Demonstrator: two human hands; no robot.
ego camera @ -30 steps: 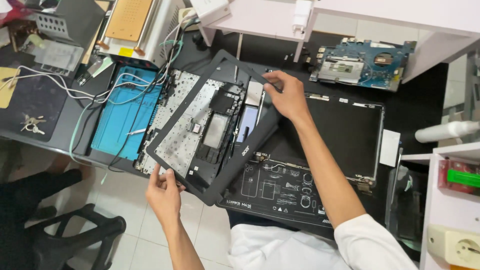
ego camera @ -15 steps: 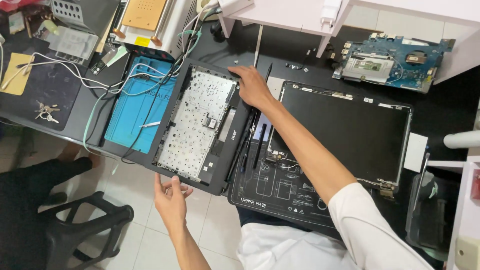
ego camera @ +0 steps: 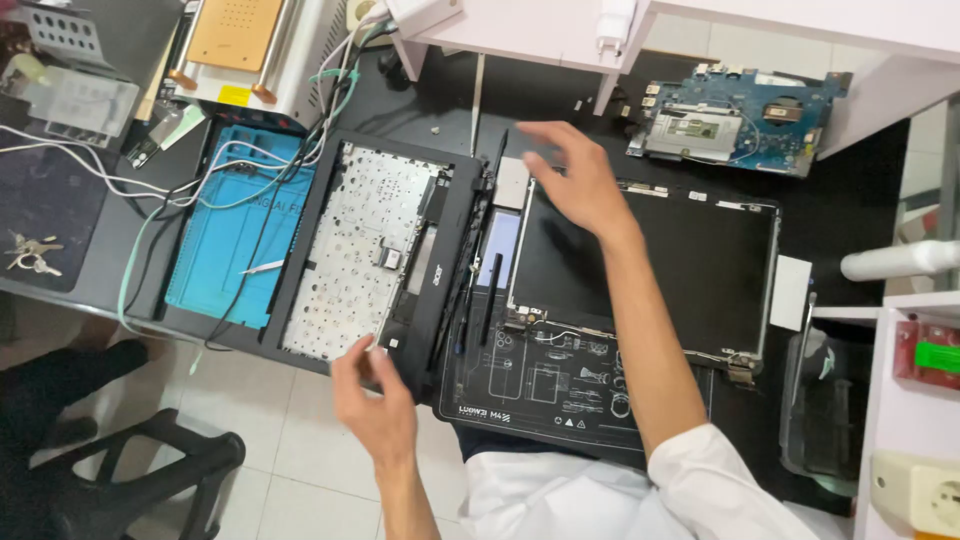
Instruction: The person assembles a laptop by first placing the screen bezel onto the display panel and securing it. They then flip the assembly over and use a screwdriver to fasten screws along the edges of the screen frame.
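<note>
Head view, left to right. Loose keys lay at the far 9 o'clock edge of the black bench. A blue silicone work mat sat beside them, crossed by white and green cables.

Just right of the mat lay the laptop palmrest shell, underside up, the pale keyboard backing plate showing inside a black plastic frame. It lay flat, its near corner overhanging the bench edge at about 6 o'clock.

Left hand was at that near corner, fingers spread and loose, fingertips at or just off the frame; it grasped nothing. Whether they touched could not be told.

Right hand hovered open above the gap between the shell and the laptop screen panel, palm down, fingers splayed, holding nothing. A dark printed repair mat lay under the panel's near edge.

At 1 o'clock sat a blue motherboard, well apart from both hands.

Handling judgement: the shell looked light and thin, likely to flex if lifted by one corner. The plastic frame was probably brittle at clips and screw posts. Best hold would be both long edges on the black frame, clear of the backing plate and any ribbon connector at centre.
</note>
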